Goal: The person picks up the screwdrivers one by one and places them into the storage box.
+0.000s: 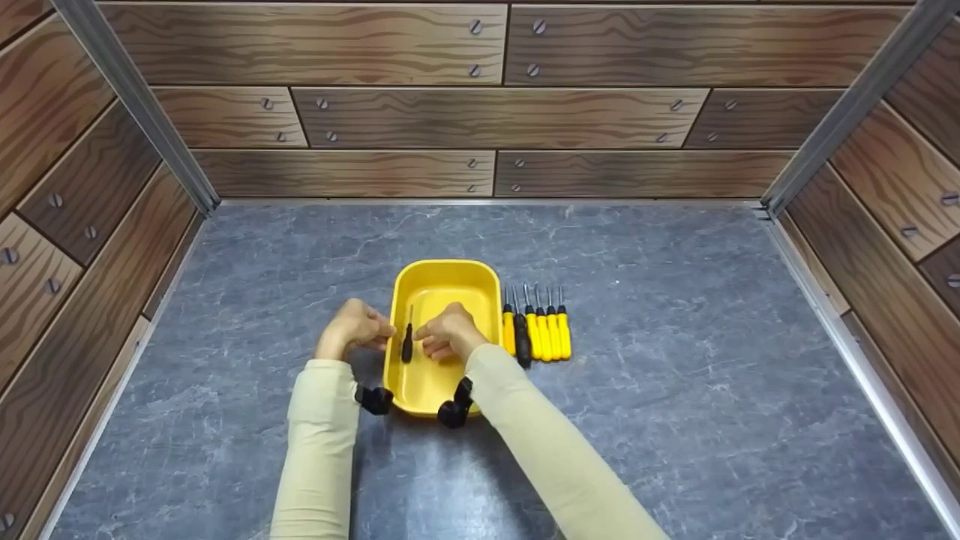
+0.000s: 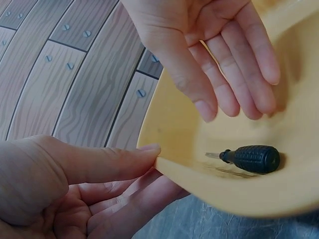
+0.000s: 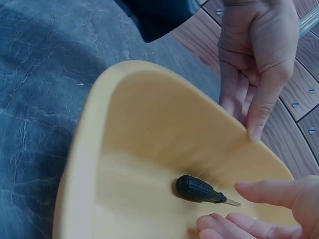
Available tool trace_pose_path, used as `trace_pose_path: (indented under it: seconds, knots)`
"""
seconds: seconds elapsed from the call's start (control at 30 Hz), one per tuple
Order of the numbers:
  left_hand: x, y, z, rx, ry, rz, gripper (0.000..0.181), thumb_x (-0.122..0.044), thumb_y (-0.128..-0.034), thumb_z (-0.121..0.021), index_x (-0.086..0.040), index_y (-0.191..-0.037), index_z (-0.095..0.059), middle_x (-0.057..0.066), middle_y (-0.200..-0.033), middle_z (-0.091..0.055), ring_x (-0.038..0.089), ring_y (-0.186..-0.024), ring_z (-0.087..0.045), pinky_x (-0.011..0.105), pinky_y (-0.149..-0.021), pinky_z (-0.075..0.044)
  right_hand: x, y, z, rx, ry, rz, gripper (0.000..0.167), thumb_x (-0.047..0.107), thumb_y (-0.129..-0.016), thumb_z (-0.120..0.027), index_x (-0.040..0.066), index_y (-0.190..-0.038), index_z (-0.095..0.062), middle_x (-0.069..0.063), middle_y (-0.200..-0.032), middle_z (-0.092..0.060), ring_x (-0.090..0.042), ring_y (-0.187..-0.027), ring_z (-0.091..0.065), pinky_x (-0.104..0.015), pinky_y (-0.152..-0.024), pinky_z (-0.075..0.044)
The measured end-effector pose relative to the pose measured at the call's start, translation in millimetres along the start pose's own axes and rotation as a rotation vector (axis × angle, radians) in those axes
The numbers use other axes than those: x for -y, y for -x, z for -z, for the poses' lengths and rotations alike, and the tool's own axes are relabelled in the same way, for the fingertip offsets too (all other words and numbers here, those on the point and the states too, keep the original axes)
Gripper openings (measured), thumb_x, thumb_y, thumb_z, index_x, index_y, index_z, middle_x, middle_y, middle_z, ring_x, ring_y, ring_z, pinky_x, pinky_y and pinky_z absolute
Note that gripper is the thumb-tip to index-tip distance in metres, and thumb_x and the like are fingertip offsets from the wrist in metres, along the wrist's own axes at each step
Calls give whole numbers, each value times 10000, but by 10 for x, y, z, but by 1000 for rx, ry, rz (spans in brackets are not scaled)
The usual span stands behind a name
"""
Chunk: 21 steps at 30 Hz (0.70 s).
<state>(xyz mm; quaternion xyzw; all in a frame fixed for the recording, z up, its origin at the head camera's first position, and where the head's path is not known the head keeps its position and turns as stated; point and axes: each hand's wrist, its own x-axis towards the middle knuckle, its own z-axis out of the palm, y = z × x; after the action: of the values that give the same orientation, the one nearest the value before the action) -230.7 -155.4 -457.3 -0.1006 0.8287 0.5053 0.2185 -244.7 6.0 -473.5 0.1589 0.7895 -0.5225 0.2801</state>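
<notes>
A yellow plastic tray with rounded corners stands on the grey surface, and a black-handled screwdriver lies inside along its left wall. My left hand pinches the tray's left rim between thumb and fingers. Inside the tray, just right of the screwdriver, hovers my right hand. In the left wrist view its fingers are extended and apart from the screwdriver, holding nothing. The right wrist view shows the screwdriver's short shaft pointing toward that hand's thumb.
Right of the tray lie several yellow-handled screwdrivers in a row, with one thicker black-handled screwdriver among them. Wood-patterned walls enclose the surface at the back and sides. Black wrist cameras sit near the tray's front rim.
</notes>
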Motion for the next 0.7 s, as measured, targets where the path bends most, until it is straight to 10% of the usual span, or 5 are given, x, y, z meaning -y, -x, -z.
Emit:
trace_pose_path:
  seconds: [0.7]
  knots:
    - [13, 4, -9, -19, -12, -7, 226, 39, -875, -628, 170, -1058, -653, 84, -733, -673, 52, -517, -603, 229, -620, -635, 21, 48, 65, 40, -40, 18, 274, 67, -799, -758, -32, -1021, -633, -222, -1031, -723, -286, -874, -742, -384, -830, -638]
